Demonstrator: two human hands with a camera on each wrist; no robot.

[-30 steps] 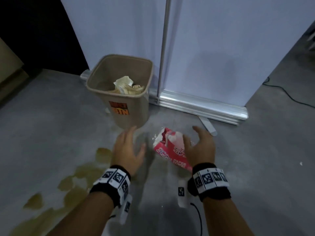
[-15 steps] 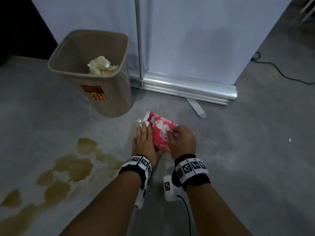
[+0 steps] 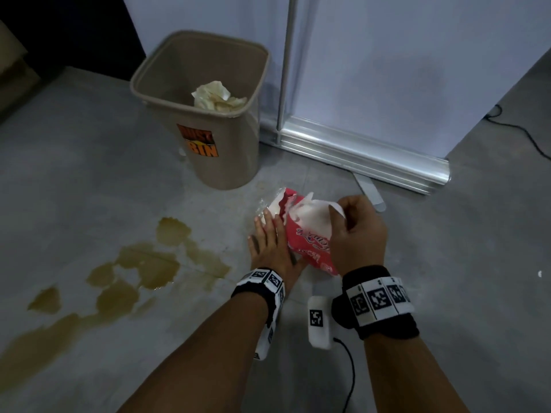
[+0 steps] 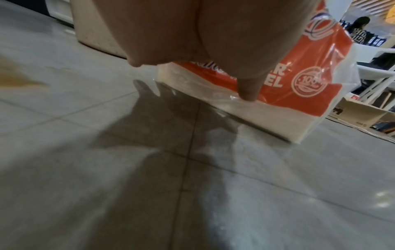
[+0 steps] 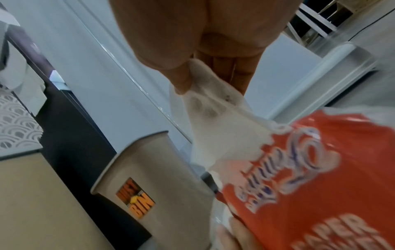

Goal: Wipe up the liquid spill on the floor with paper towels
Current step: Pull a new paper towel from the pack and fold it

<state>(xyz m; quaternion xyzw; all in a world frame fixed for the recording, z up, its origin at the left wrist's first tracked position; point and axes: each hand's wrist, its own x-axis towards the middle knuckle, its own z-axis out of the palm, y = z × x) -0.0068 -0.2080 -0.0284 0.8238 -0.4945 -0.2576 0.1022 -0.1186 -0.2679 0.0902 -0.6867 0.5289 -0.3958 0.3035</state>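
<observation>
- While my left hand [image 3: 272, 245] lies flat with straight fingers against the left side of the pack [image 3: 310, 242], my right hand [image 3: 356, 231] pinches a towel [image 3: 313, 216] at the pack's torn top.
- In the right wrist view, my thumb and fingers [image 5: 245, 74] close on a corner of the white sheet [image 5: 213, 118], which stretches from the red wrapper [image 5: 320, 186] up to my fingertips.
- In the left wrist view, my left fingertips [image 4: 248, 91] press on the clear film near the pack's lower edge; the pack [image 4: 267, 94] sits on the floor [image 4: 149, 169], and white towels show through the film below the red print.
- The spill [image 3: 143, 266] lies on the floor to the left of my left hand: several yellow-brown puddles, some joined, trailing away toward the near left, past my left forearm.
- The nearest puddle edge is close to my left wrist but not touching it.
- The bin [image 3: 208, 114] stands beyond my left hand, just past the pack's far end, upright, with crumpled stained paper [image 3: 217, 96] inside and an orange label on its near side.
- Beyond my right hand runs the metal base [image 3: 363, 156] of a white panel [image 3: 417, 70], with a flat foot sticking out toward my knuckles.
- A black cable [image 3: 518, 132] lies on the floor far to my right.
</observation>
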